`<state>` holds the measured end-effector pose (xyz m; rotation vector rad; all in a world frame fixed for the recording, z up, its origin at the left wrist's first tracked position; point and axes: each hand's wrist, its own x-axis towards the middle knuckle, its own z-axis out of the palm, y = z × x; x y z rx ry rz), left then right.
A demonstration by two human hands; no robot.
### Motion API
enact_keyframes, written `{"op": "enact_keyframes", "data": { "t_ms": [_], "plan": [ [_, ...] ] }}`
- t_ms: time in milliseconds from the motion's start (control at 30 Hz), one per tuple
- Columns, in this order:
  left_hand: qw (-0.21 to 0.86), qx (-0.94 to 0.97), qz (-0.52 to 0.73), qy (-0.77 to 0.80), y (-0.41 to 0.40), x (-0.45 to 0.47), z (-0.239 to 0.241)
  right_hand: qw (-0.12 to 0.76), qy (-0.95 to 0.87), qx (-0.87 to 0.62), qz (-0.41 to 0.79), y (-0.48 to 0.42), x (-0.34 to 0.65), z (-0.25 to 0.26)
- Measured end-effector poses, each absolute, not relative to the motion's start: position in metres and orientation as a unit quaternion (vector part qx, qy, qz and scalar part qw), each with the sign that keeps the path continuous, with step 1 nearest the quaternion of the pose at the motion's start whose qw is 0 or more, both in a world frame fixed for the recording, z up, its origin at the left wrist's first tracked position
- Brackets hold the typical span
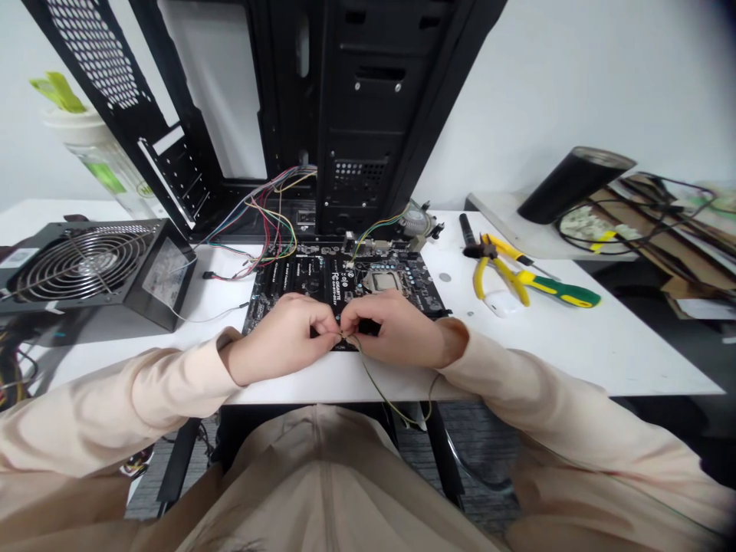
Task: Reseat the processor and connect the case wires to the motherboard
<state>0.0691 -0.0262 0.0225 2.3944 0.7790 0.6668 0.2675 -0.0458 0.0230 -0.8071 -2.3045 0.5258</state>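
Note:
My left hand (290, 337) and my right hand (394, 326) meet fingertip to fingertip over the front edge of a black Gigabyte motherboard (428, 287). Both are closed in a pinch on a thin green wire (376, 385), whose end is mostly hidden by the fingers. From the right fingers the wire droops over the table's front edge and loops back up beside my right wrist. Behind my right hand, the processor (384, 281) sits uncovered in its socket. A cooler (417, 222) with a coloured cable stands at the board's back right corner.
An open black computer case (368, 115) stands behind the board, trailing coloured wires (276, 215). On the left are a power supply (95, 264) and a bottle (106, 157). To the right lie pliers (488, 264), a green-yellow screwdriver (560, 290) and a black cylinder (569, 184).

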Motion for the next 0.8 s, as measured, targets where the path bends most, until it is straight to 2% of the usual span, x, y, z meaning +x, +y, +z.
{"op": "enact_keyframes", "data": {
  "t_ms": [133, 533, 800],
  "plan": [
    [0.251, 0.897, 0.228, 0.284, -0.0262, 0.0693, 0.0237, 0.325, -0.888, -0.25, 0.206, -0.0427, 0.2691, 0.0225],
    [0.233, 0.903, 0.249, 0.262, -0.0282, 0.0686, 0.0222, 0.361, -0.877, -0.255, 0.189, -0.0409, 0.2684, 0.0202],
    [0.287, 0.879, 0.269, 0.269, -0.026, 0.0678, 0.0221, 0.386, -0.867, -0.268, 0.165, -0.0427, 0.2709, 0.0248]
  ]
}}
